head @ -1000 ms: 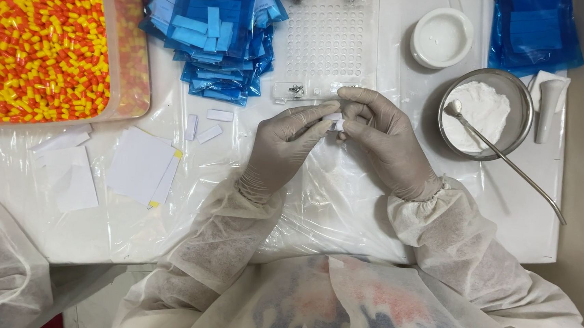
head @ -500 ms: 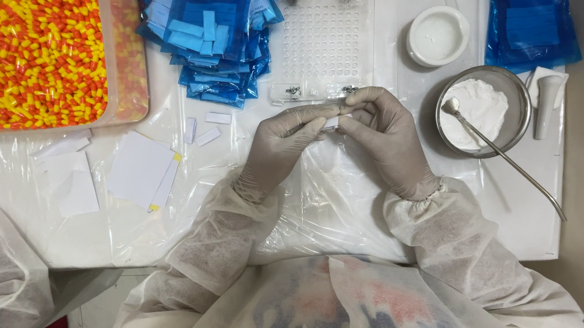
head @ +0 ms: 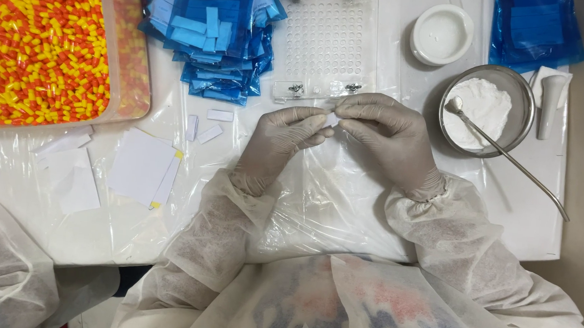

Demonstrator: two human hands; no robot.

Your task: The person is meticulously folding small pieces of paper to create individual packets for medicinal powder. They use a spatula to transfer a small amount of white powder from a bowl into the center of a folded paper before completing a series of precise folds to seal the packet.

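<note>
Left hand (head: 281, 139) and right hand (head: 384, 135), fingertips pinched together on small white piece (head: 332, 118), hardly visible, at 6 o'clock of perforated tray (head: 326, 43). Keep grip light, steady, low over plastic sheet (head: 330, 208).

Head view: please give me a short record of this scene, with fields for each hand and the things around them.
left hand: gloved, fingertips meeting the right hand's over a small pale item, too small to identify
right hand: gloved, pinching the same item
perforated tray: clear, just beyond the hands
metal bowl: white powder, long spoon resting in it
capsule bin: orange and yellow capsules
blue pouches: piled beside the bin
</note>
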